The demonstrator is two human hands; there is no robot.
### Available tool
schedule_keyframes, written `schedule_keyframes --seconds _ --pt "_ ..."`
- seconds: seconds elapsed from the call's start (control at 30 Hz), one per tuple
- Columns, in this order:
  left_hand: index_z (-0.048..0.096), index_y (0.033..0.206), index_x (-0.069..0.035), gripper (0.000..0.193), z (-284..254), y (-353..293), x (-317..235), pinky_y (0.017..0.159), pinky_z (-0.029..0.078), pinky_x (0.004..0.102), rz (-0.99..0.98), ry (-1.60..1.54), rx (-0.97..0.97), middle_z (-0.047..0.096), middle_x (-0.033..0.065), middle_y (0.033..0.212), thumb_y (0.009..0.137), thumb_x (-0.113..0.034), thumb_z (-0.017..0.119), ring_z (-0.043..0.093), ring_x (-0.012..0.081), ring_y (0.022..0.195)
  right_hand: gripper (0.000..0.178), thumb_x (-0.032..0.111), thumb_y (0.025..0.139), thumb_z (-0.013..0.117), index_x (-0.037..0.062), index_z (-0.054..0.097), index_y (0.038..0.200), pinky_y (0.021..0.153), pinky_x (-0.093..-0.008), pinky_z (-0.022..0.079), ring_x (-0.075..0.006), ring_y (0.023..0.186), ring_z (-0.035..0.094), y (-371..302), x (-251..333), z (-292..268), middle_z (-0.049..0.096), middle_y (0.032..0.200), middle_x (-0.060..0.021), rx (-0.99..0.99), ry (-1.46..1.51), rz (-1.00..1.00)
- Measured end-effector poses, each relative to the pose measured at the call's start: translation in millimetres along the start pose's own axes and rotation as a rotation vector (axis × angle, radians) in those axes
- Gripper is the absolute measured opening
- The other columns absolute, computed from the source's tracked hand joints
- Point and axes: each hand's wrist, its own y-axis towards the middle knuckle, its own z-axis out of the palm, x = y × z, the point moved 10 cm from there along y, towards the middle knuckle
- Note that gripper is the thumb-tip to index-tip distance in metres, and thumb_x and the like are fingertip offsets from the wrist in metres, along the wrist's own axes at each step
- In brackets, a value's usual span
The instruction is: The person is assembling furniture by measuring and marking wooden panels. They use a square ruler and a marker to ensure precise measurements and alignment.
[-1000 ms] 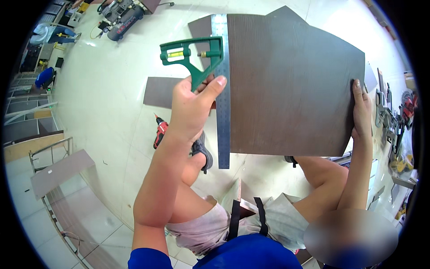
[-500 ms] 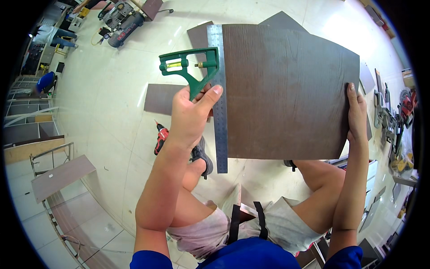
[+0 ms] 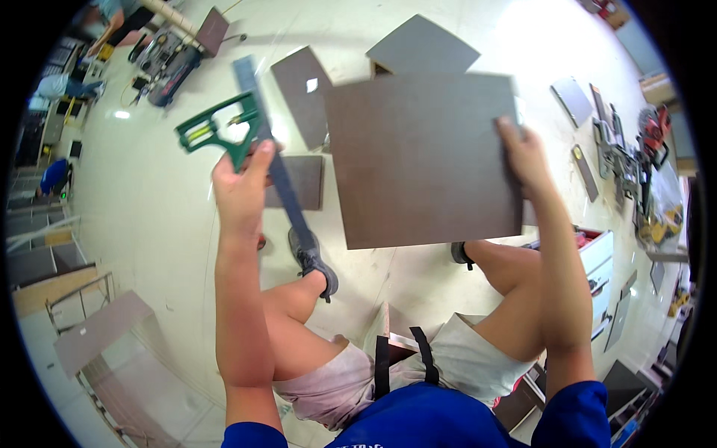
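Gripped in my left hand (image 3: 243,183) is a combination square (image 3: 278,175) with a green head and a long steel blade, held tilted over the floor. Its blade stands apart from the panel's left edge. My right hand (image 3: 529,163) is closed on the right edge of a dark brown panel (image 3: 426,164), thumb on the face towards me and the other fingers mostly hidden behind it. The panel is raised in front of my knees. Several boards lie beyond it: a grey one (image 3: 422,46), a brown one with a white label (image 3: 302,93) and a smaller one (image 3: 302,183).
A white drawer unit (image 3: 597,276) stands by my right knee. Metal tools and clamps (image 3: 614,149) and a red power saw (image 3: 653,134) lie at the right. An air compressor (image 3: 168,71) is at the far left, with other people nearby. A board on a frame (image 3: 104,332) sits at the left.
My left hand has moved left with the combination square, away from the panel's edge, and the square has tilted. My right hand has drawn the panel inward, to the left, and turned it.
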Motion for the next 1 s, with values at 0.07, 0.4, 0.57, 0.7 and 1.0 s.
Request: schedule_keyframes --seconds 0.07,0.4,0.57,0.7,1.0 --pt "0.063 0.108 -0.004 0.019 -14 7 -2 0.068 0.052 0.0253 0.024 0.029 -0.048 0.068 0.0051 0.099 0.093 -0.015 0.068 0.065 0.0124 0.089 0.074 0.058 0.089 0.063 -0.0089 0.06 0.119 0.086 -0.0405 0.052 -0.0279 0.098 0.066 4 -42 24 0.067 0.108 -0.023 0.021 -0.201 0.134" --pt "0.063 0.105 -0.004 0.018 -34 19 3 0.07 0.052 0.0289 -0.016 0.033 -0.061 0.067 0.0052 0.097 0.093 -0.016 0.069 0.064 0.0128 0.087 0.062 0.051 0.089 0.064 -0.007 0.064 0.109 0.092 -0.0457 0.049 -0.0428 0.107 0.063 8 -254 114 0.066 0.109 -0.0306 -0.08 -0.458 0.127" --pt "0.062 0.108 -0.003 0.02 -53 3 5 0.07 0.053 0.0266 -0.058 -0.016 -0.107 0.067 0.0044 0.096 0.093 -0.015 0.069 0.063 0.0128 0.085 0.056 0.047 0.089 0.067 -0.0073 0.065 0.105 0.088 -0.0443 0.051 -0.0434 0.101 0.065 35 -311 146 0.068 0.1 -0.0291 -0.087 -0.332 0.055" --pt "0.058 0.105 0.0 0.022 -69 5 13 0.071 0.055 0.0282 -0.115 0.005 -0.17 0.066 0.0107 0.093 0.092 -0.014 0.07 0.064 0.0153 0.08 0.054 0.045 0.089 0.067 -0.0063 0.065 0.105 0.084 -0.0437 0.051 -0.0418 0.097 0.066 62 -333 167 0.068 0.099 -0.0288 -0.095 -0.39 0.013" --pt "0.057 0.105 0.0 0.027 -48 16 6 0.072 0.055 0.0313 -0.113 -0.052 -0.131 0.065 0.0111 0.092 0.091 -0.017 0.071 0.064 0.0176 0.08 0.067 0.058 0.09 0.058 -0.0076 0.065 0.099 0.086 -0.0489 0.049 -0.0463 0.096 0.064 102 -363 196 0.067 0.099 -0.0303 0.044 -0.58 0.175"
